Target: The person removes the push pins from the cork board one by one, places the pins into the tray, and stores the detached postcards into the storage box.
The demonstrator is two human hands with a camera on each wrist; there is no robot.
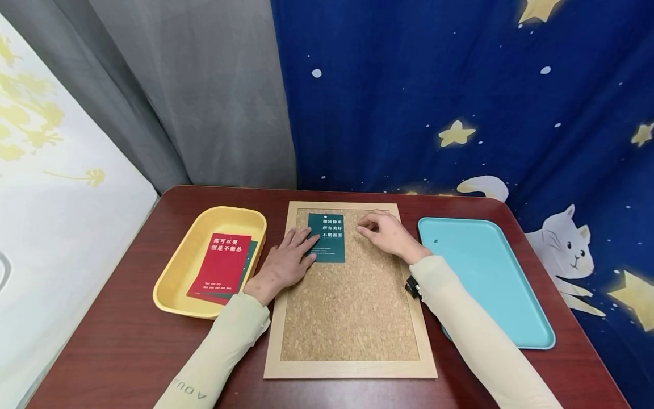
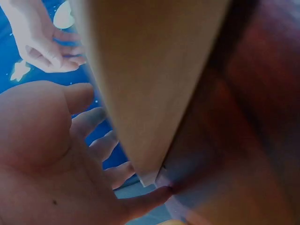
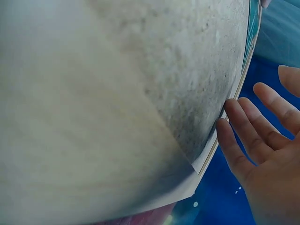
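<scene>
A dark green card [image 1: 332, 241] with white writing lies on the upper left of a wood-framed cork board [image 1: 349, 318]. A small white spot shows near the card's top edge; whether it is a pin or a hole I cannot tell. My left hand [image 1: 286, 262] rests with spread fingers at the card's left side, its fingertips over that edge. To the right of the card, my right hand [image 1: 385, 232] hovers by the board's upper right part, fingers loosely bent. The right wrist view shows this hand [image 3: 267, 140] holding nothing.
Left of the board stands a yellow tray [image 1: 171, 292] with a red card [image 1: 222, 264] on top of other cards, one of them green. A light blue tray [image 1: 490, 272] lies at right, with a tiny dark mark or object near its upper left corner. Curtains hang behind the table [image 1: 112, 341].
</scene>
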